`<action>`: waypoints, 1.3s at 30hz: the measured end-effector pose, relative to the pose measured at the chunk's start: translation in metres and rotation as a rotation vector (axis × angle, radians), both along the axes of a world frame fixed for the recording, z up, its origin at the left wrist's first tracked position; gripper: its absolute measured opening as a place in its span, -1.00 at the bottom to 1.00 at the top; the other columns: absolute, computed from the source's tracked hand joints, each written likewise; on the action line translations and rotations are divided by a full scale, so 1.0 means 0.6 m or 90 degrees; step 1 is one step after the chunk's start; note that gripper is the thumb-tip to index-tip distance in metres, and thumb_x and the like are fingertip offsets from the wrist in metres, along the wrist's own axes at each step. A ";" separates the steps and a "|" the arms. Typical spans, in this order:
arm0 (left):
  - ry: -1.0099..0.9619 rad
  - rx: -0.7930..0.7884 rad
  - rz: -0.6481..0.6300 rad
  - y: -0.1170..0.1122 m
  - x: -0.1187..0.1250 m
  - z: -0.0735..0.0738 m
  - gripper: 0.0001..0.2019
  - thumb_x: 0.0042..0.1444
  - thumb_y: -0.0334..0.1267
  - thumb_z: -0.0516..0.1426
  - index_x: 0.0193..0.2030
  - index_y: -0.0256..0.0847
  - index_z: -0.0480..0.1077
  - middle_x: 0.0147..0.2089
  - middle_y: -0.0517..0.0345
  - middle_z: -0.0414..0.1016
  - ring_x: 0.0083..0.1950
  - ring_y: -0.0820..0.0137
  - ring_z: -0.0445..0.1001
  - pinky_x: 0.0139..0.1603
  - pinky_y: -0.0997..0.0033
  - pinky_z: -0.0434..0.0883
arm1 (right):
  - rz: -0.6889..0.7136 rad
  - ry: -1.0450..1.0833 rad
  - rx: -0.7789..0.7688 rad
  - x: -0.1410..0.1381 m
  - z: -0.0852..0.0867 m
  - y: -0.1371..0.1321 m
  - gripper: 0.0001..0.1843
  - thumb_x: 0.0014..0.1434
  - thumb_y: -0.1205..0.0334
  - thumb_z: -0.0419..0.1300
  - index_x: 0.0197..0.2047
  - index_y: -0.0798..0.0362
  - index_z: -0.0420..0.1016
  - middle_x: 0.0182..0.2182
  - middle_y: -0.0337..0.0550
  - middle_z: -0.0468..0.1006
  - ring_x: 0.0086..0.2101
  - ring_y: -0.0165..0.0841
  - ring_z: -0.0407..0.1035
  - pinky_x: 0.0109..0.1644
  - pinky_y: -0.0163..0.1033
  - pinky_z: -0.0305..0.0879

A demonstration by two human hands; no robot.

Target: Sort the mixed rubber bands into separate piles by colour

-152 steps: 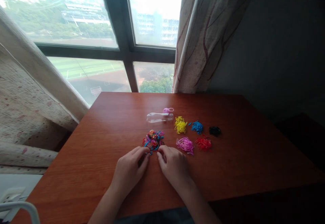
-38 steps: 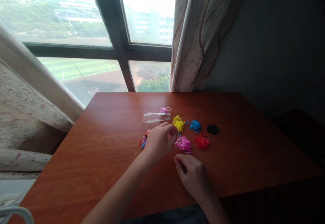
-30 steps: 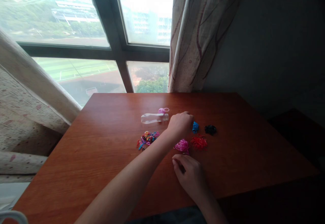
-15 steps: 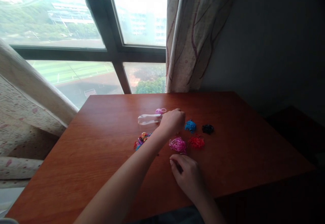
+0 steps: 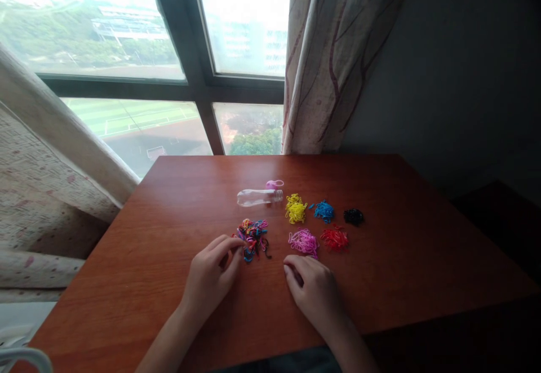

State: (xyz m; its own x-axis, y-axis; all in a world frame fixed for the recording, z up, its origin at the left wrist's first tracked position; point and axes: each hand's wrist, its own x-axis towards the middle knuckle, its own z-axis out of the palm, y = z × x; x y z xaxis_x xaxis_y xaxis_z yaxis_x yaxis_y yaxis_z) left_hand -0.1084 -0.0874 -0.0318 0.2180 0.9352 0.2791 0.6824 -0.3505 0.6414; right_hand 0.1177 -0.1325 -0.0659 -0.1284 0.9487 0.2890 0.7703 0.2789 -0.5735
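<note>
My left hand [image 5: 211, 274] is at the near left edge of a mixed heap of colourful rubber bands [image 5: 252, 238], thumb and forefinger slightly apart at the bands. Just below a pile of pink rubber bands [image 5: 303, 241], my right hand [image 5: 315, 288] rests on the table with its fingers curled and thumb against the forefinger. Whether anything is in that pinch is hidden. Sorted piles of yellow bands [image 5: 296, 209], blue bands [image 5: 324, 211], red bands [image 5: 335, 238] and black bands [image 5: 354, 217] lie beyond and to the right.
A clear plastic bottle [image 5: 256, 198] lies on its side behind the mixed heap, its neck pointing right. Behind it sits a pink cap with a loop [image 5: 274, 184]. The brown wooden table [image 5: 139, 249] meets a window and curtains [image 5: 327, 63] at the back.
My left hand has swung back from above the yellow and blue piles to the mixed heap, uncovering the yellow bands and the bottle neck. My right hand stays put. The view has shifted slightly.
</note>
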 end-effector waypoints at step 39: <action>0.061 -0.013 -0.020 -0.019 -0.008 -0.032 -0.84 0.24 -0.30 0.04 -0.16 -0.10 0.45 -0.24 0.19 0.52 -0.32 0.43 0.49 -0.30 0.49 0.38 | -0.378 0.032 0.015 0.291 -0.004 0.077 -0.53 0.16 -0.18 0.10 -0.26 0.07 0.55 -0.50 -0.12 0.55 -0.46 -0.26 0.42 -0.38 -0.27 0.27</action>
State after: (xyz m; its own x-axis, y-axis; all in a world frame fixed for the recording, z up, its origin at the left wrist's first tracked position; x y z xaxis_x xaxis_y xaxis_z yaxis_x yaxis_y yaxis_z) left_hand -0.1130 -0.0989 -0.0511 0.2714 0.9330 0.2364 0.7298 -0.3596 0.5815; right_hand 0.2924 -0.0866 -0.0684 0.4360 0.8477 0.3023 0.7706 -0.1781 -0.6119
